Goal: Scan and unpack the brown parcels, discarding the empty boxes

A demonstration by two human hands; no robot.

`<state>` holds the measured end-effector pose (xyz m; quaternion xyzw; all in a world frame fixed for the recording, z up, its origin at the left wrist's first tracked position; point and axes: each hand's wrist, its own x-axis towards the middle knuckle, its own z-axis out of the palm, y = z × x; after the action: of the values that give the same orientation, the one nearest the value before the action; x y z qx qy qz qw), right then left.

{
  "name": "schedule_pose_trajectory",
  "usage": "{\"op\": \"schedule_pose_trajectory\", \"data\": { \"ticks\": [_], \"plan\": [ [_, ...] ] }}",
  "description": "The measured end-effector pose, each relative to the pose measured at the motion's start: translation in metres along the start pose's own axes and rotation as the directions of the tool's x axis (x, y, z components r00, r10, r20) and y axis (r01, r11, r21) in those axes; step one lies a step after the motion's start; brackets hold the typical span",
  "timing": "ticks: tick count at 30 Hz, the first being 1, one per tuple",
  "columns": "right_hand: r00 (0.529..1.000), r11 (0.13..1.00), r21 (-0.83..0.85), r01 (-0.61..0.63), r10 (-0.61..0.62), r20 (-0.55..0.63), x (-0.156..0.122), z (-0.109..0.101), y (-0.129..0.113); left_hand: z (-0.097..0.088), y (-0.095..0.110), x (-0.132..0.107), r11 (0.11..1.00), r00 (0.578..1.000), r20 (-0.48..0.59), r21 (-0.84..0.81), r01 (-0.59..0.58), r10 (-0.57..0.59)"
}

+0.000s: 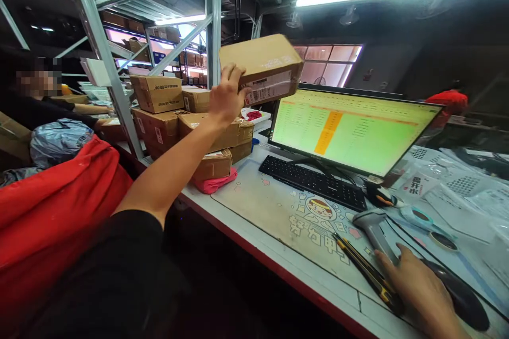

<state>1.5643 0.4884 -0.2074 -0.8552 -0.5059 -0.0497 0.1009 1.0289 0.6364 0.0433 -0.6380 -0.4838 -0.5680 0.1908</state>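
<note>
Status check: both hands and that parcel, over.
Left hand grips brown cardboard box aloft. Right hand rests on grey barcode scanner on desk. Stacked cardboard boxes and monitor flank the raised box.

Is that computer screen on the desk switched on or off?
On. The monitor glows bright green with rows of a spreadsheet and an orange column, behind the keyboard.

Left arm outstretched, raised hand (226, 96) fingers seemingly curled; right hand (421, 288) low, palm down.
</note>
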Motion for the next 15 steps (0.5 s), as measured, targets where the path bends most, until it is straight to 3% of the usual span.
{"op": "schedule_pose_trajectory", "data": {
  "ticks": [3,7,10,12,15],
  "plan": [
    [0.995,0.997,-0.077,0.026,-0.019,0.093,-0.001,-0.014,-0.028,-0.037,0.019,-0.029,0.977,0.996,0.027,-0.199,-0.080,0.087],
    [0.995,0.996,-0.074,0.039,-0.032,0.095,0.000,-0.024,-0.059,-0.057,0.045,-0.080,0.924,0.956,0.272,-0.383,0.004,0.109],
    [0.998,0.997,-0.071,-0.025,0.030,0.060,-0.004,-0.039,-0.075,-0.050,0.059,-0.119,0.939,0.886,0.463,-0.318,0.133,0.031],
    [0.999,0.996,-0.082,-0.026,0.028,0.024,-0.012,-0.059,-0.077,-0.037,0.064,-0.143,0.959,0.833,0.553,-0.241,0.151,0.008],
    [0.992,0.994,-0.039,0.104,-0.107,-0.064,-0.038,-0.105,-0.068,-0.013,0.066,-0.174,0.980,0.764,0.644,-0.163,0.113,0.020]
  ]
}}
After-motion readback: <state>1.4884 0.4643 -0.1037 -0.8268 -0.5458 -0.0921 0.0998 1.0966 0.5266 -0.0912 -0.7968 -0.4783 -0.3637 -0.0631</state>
